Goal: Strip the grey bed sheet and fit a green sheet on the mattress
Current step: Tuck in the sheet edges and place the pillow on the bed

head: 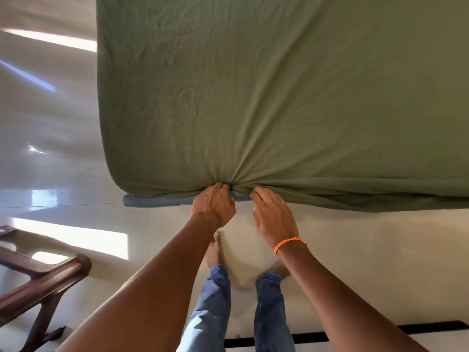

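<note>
Green sheet [253,97] covers mattress [152,201]; left hand [214,203] grips its bunched hem at near edge, right hand [272,215] pressing alongside, fingers relaxed. Risk: hem springing off untucked blue corner.

1. Daylight, bright; sunlit patches and glare on the glossy floor [63,174] at left.
2. Soft shadows in the sheet [253,97] folds.
3. Wide-angle bending at edges; left side smeared.
</note>
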Tool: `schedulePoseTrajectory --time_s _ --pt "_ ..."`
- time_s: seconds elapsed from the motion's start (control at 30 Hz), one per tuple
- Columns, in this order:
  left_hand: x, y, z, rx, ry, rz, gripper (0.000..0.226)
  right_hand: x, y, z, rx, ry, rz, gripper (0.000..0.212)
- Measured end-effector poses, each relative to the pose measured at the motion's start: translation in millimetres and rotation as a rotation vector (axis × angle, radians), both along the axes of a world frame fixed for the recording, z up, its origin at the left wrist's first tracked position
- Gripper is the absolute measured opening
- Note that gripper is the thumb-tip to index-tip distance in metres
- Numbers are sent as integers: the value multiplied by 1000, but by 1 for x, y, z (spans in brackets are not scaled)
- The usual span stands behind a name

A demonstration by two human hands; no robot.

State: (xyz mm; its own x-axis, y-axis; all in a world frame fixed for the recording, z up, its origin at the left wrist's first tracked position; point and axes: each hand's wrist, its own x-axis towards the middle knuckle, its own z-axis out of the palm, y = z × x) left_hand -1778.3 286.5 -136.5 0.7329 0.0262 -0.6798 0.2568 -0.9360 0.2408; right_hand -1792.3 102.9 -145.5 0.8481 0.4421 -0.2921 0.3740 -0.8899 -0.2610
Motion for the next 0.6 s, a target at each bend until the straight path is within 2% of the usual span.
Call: schedulePoseTrajectory --time_s 0.1,0.2,0.37,0.43,0.53,0.6 --pt "3 4 -6 -20 -1 19 34 -5 4 1 -7 74 -85 54" --pt "9 22 -14 -49 102 -6 40 -5 13 5 -43 115 -95 67" --pt "15 33 -14 -39 112 -35 42 37 36 18 -222 361 -78 54" --pt "1 27 0 -37 6 9 37 50 47 19 -295 460 -77 48" --pt "-31 23 21 66 -275 197 25 72 58 12 -360 535 -88 50" --pt "-49 32 23 154 -276 285 15 91 63 9 -380 584 -90 54"
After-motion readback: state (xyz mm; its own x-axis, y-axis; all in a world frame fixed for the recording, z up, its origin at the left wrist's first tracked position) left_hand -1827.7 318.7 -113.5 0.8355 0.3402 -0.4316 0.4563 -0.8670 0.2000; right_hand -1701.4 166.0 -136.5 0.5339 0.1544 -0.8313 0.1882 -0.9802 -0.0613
